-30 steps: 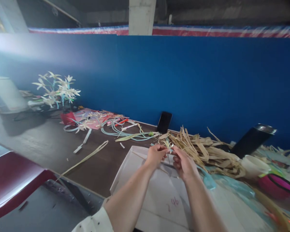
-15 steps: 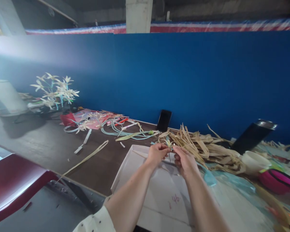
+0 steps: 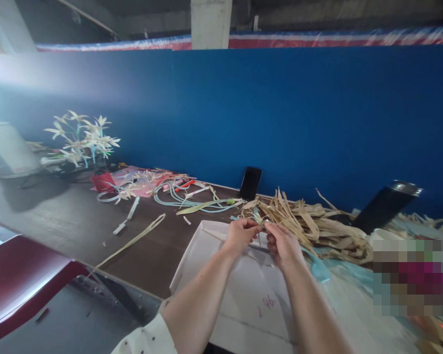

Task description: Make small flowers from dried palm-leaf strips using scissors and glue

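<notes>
Over a shallow white cardboard box lid (image 3: pixel 239 300), my left hand (image 3: pixel 241 236) and my right hand (image 3: pixel 283 243) meet fingertip to fingertip. Between them is a small pale husk flower (image 3: pixel 259 219), its thin petals showing above the fingers and a thin dark stem hanging below. My left thumb and forefinger pinch its base. The right thumb and forefinger are closed at the flower's right side, and the fingertips partly hide it. Dried corn husks (image 3: pixel 306 223) lie heaped just beyond my right hand.
Left, husk flowers (image 3: pixel 92 140) stand in a red pot (image 3: pixel 103 182). Coiled pale-blue cord (image 3: pixel 162 201) and a husk strip (image 3: pixel 133 241) lie on the brown table. A phone (image 3: pixel 250 183) leans on the blue partition (image 3: pixel 280 113); a dark flask (image 3: pixel 387 206) tilts at right. The lower right is pixelated.
Both hands stay almost in place, still closed around the flower, with only slight finger movement. The lower right area is now pixelated.
</notes>
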The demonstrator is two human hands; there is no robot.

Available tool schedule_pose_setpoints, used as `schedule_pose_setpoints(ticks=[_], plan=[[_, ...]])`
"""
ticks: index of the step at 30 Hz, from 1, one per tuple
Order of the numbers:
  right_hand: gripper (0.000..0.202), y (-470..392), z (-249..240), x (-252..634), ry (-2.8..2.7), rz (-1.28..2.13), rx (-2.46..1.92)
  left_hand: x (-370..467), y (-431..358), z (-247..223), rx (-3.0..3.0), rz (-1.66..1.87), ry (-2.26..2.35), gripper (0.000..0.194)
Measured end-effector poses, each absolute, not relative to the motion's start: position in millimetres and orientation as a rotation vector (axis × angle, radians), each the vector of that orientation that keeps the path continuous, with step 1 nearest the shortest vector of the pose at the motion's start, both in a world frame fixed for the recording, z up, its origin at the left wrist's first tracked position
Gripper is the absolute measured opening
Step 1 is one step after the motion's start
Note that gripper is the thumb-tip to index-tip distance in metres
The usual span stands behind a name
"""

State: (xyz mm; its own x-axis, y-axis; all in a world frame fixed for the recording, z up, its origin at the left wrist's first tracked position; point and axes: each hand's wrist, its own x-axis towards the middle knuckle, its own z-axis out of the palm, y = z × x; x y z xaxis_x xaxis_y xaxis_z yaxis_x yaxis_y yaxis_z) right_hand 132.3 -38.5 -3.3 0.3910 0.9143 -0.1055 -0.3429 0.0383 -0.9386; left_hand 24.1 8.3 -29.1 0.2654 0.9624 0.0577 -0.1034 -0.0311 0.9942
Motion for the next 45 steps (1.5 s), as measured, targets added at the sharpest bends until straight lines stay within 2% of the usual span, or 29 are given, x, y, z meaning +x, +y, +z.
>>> schedule_pose_setpoints(ticks=[17,45], plan=[[0.028,-39.0,-4.5,134.1,-0.683,1.070,-1.150,23.0,6.1,-26.4,1.332,1.109,0.912,0.029],[0.028,-39.9,-4.2,133.5,-0.706,1.081,-1.140,22.0,2.5,-21.4,1.388,1.173,0.887,0.021]])
